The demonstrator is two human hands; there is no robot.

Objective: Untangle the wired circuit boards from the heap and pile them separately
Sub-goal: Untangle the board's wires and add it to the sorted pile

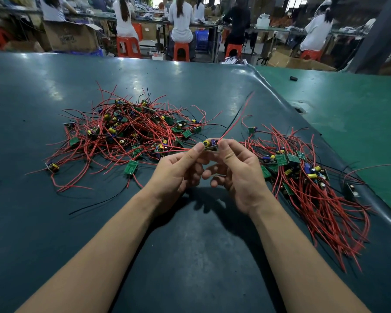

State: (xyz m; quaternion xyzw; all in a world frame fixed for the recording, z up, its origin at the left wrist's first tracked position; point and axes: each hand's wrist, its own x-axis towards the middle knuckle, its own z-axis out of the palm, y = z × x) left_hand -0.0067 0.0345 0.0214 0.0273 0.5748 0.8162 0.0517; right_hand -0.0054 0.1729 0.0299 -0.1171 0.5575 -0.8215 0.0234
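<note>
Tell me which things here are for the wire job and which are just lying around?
For the job:
- tangled heap
- sorted pile
- circuit board, pinched by the left hand and right hand

Just lying about:
- small black piece on the green mat
- cardboard boxes
- red stools

A dark green mat (190, 256) covers the near table, and at 2 o'clock a brighter green surface (352, 114) carries a small black object (293, 78). Toward 12 o'clock, seated workers (181, 21) face away on orange stools (181, 51), with a cardboard box (71, 37) at 11 o'clock.
</note>
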